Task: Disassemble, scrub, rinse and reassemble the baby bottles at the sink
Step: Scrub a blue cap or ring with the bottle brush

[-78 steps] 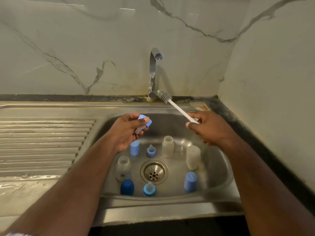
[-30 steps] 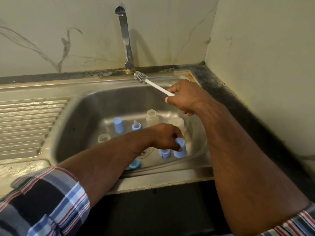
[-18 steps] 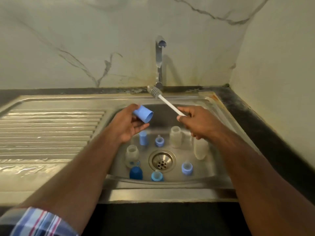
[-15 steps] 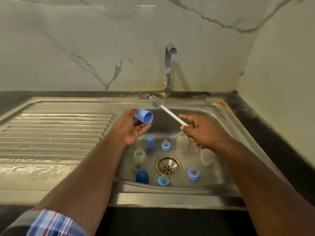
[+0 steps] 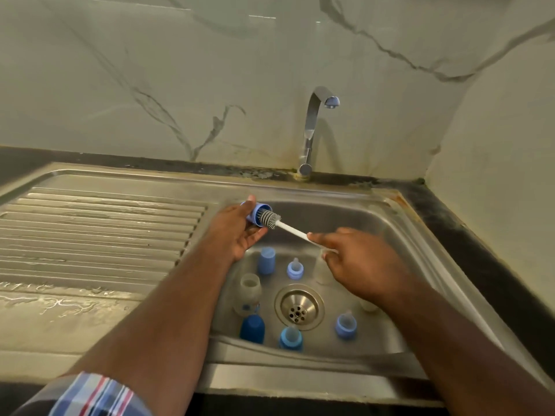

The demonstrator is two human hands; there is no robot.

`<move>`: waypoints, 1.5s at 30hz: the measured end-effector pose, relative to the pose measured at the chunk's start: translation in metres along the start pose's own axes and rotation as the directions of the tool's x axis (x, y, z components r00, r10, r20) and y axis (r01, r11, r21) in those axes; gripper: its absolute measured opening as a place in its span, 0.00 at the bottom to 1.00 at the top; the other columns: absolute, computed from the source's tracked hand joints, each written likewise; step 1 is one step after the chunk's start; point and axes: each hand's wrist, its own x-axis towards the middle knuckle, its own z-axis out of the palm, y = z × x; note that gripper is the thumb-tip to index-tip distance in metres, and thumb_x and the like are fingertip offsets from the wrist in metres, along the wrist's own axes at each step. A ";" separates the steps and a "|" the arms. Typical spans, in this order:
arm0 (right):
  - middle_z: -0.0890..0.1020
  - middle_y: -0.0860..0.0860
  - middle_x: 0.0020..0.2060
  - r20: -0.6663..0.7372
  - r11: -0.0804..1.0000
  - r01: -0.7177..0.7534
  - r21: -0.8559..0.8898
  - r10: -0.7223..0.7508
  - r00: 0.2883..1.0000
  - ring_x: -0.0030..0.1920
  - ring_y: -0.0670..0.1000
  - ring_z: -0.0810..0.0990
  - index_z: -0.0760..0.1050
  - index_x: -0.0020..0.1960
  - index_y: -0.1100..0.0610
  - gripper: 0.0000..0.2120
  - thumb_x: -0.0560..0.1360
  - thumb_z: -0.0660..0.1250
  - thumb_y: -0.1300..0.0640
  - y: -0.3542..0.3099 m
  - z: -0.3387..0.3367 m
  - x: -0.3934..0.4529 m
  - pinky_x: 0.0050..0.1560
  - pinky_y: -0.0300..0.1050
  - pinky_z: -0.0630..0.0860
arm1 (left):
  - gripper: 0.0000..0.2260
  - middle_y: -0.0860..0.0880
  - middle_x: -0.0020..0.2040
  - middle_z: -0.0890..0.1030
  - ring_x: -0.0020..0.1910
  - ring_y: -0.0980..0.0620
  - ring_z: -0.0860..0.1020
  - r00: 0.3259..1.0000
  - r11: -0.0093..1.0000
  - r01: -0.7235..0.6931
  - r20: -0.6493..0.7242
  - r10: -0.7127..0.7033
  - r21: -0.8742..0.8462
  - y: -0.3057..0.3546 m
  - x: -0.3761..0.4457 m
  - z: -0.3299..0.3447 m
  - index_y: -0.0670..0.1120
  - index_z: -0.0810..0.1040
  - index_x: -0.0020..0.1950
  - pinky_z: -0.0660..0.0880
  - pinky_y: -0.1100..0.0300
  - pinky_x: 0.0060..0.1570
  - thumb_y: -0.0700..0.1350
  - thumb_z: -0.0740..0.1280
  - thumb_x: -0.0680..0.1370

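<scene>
We've got the light, wet-slick pale blue plastic cap (image 5: 254, 214) gripped round its wall in our left hand (image 5: 237, 232), above the steel sink's (image 5: 420, 235) back-left corner, while our right hand (image 5: 357, 262) pinches the white-handled grey bristle brush (image 5: 270, 219) at its mouth.

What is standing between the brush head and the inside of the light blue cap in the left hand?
Nothing visible. The left hand holds the light blue cap with its open mouth turned toward the brush, whose bristle head is already at that mouth. The right hand holds the white handle, and the path along it is free.
</scene>
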 end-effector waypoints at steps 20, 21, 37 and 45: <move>0.74 0.47 0.48 0.032 0.997 -0.047 0.057 0.045 0.998 0.50 0.51 0.78 0.65 0.76 0.40 0.24 0.82 0.60 0.53 -0.022 0.005 0.000 0.45 0.43 0.70 | 0.10 0.37 0.55 0.84 0.46 0.45 0.86 0.987 0.993 -0.106 0.130 0.099 0.045 -0.005 0.003 0.003 0.40 0.77 0.60 0.84 0.52 0.42 0.43 0.69 0.82; 0.76 0.47 0.48 0.062 0.994 -0.055 0.094 0.049 0.997 0.47 0.50 0.78 0.66 0.76 0.41 0.24 0.81 0.61 0.54 -0.023 0.004 0.001 0.44 0.42 0.70 | 0.07 0.38 0.53 0.84 0.45 0.45 0.86 0.985 0.992 -0.117 0.137 0.108 0.054 -0.004 0.002 0.003 0.41 0.77 0.58 0.84 0.53 0.41 0.42 0.68 0.82; 0.82 0.45 0.45 0.162 0.936 -0.123 0.330 0.072 0.984 0.38 0.45 0.80 0.69 0.74 0.40 0.23 0.80 0.62 0.54 -0.024 -0.002 -0.003 0.37 0.38 0.74 | 0.08 0.39 0.52 0.83 0.45 0.44 0.85 0.972 0.987 -0.159 0.176 0.153 0.024 0.000 0.001 0.000 0.40 0.76 0.62 0.84 0.53 0.39 0.38 0.64 0.83; 0.78 0.52 0.37 0.296 0.471 -0.318 0.823 0.122 0.947 0.25 0.46 0.69 0.75 0.69 0.42 0.20 0.81 0.63 0.60 -0.019 -0.003 -0.009 0.22 0.39 0.65 | 0.10 0.36 0.55 0.82 0.45 0.42 0.86 0.971 0.977 -0.149 0.166 0.174 -0.150 0.004 0.004 -0.004 0.40 0.73 0.65 0.84 0.50 0.39 0.40 0.62 0.84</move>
